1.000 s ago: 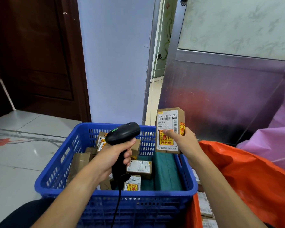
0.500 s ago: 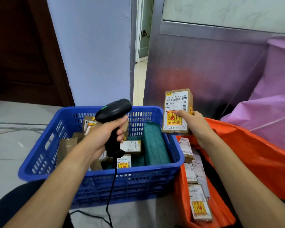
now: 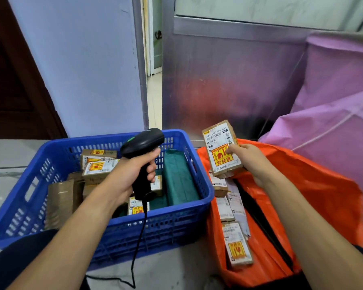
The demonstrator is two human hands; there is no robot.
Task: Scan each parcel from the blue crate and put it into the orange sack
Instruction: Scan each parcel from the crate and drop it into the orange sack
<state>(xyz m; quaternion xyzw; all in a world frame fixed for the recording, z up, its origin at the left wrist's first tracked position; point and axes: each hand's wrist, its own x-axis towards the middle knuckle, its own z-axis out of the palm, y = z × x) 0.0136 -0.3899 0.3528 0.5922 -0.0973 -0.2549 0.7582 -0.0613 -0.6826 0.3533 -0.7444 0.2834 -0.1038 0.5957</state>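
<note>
- Pale floor tiles (image 3: 176,271) run under everything, and a black cable (image 3: 133,268) drops from the scanner over the crate's near wall and loops across them.
- On the right, the orange sack (image 3: 323,195) lies open on the floor, touching the crate's right side. Several labelled cardboard parcels (image 3: 238,245) lie in a row inside its mouth.
- The left hand (image 3: 132,172) has its fingers wrapped round the handle of the black scanner (image 3: 143,143). It holds the scanner upright above the crate, with the head pointing right.
- The blue crate (image 3: 166,210) stands left of centre. Inside it are brown boxes (image 3: 99,166), some with yellow-and-red stickers, and a green packet (image 3: 179,178) leaning along the right wall.
- The right hand (image 3: 249,162) pinches a small cardboard parcel (image 3: 222,149), thumb on the label face and fingers behind. The parcel tilts slightly, with its label towards the camera. It hangs over the far left part of the sack's mouth, just right of the crate's far right corner.
- Farther right bulges a purple sack (image 3: 333,122).
- At the back stand a dull metal panel (image 3: 228,80), a lilac wall (image 3: 82,70) and, far left, a dark wooden door (image 3: 13,80).
</note>
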